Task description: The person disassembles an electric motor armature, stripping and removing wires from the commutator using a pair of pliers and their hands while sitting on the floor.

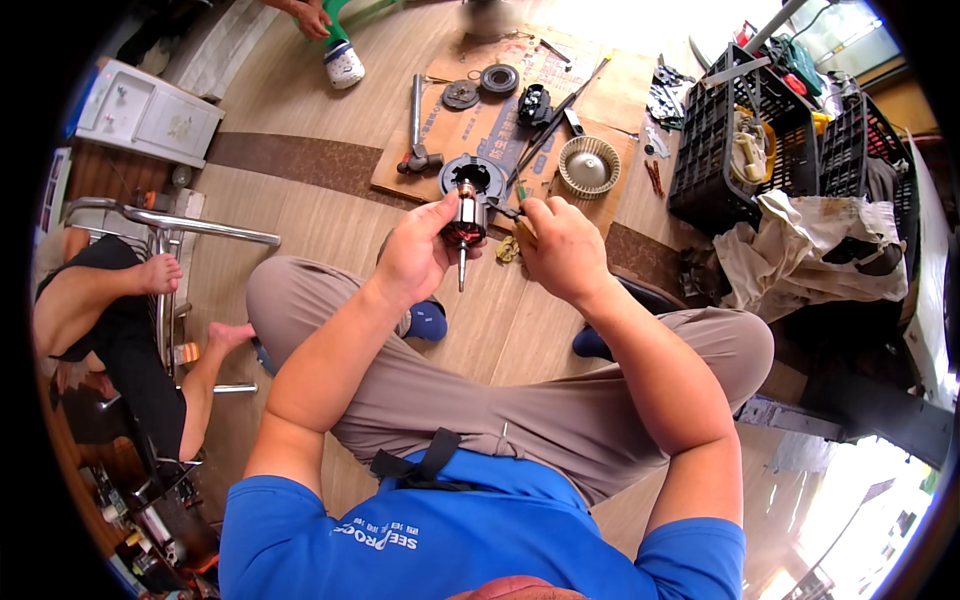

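My left hand (420, 252) is closed around a motor armature (467, 222), a cylinder with copper windings and a steel shaft pointing down towards me. Close to its right side, my right hand (567, 248) is closed on a small tool with a yellowish handle (525, 233). The tool's dark metal end (504, 209) reaches towards the armature; whether it touches cannot be made out, and the fingers cover most of the handle. Just beyond the armature lies a round grey motor housing (452, 182). A crumpled yellowish piece (508, 249) is on the floor between my hands.
Flattened cardboard (620, 95) bears a hammer (417, 115), a blower wheel (589, 167), a black ring part (499, 80), a black block-shaped part (535, 104) and long rods. Black crates (700, 170) stand right. A person's bare leg (205, 385) and a metal-framed seat (215, 225) are left.
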`<action>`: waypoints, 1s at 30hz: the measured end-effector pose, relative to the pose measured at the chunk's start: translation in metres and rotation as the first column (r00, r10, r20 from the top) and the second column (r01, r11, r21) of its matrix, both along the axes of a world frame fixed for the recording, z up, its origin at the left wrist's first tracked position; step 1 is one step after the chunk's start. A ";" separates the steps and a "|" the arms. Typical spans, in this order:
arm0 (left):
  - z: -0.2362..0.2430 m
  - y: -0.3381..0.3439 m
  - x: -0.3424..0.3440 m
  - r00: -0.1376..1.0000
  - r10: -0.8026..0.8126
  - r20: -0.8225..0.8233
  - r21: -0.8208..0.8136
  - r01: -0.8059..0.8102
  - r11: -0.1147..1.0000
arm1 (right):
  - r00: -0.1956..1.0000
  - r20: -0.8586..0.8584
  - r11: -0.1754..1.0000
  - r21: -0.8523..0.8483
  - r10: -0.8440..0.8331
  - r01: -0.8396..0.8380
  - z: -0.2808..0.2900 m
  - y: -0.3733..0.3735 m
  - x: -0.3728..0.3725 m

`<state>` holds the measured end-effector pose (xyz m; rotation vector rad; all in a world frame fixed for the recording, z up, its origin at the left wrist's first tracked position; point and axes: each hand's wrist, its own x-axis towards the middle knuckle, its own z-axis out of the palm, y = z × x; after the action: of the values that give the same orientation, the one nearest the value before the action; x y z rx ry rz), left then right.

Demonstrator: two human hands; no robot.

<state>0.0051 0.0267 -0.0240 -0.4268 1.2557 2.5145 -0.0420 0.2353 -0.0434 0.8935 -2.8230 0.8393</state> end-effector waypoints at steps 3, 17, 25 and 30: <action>0.001 -0.006 -0.002 0.989 0.138 0.058 0.053 -0.141 0.989 | 0.990 0.126 0.996 0.075 -0.057 0.047 -0.002 0.005 -0.005; -0.015 -0.037 -0.017 0.914 0.402 -0.052 0.003 -0.402 0.916 | 0.634 0.675 0.684 0.665 -0.378 -0.300 -0.128 0.057 -0.014; -0.027 -0.028 -0.015 0.919 0.393 -0.039 -0.149 -0.394 0.907 | 0.895 0.382 0.625 0.763 -0.230 -0.165 -0.235 0.043 0.022; -0.048 -0.021 -0.022 0.934 0.357 -0.025 -0.348 -0.343 0.873 | 0.936 0.278 0.617 0.782 -0.216 -0.090 -0.255 0.055 0.013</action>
<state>-0.0170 0.0060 -0.0716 -0.8530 1.7530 2.5435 -0.0292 0.2907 -0.2981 0.7134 -3.5512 -0.4125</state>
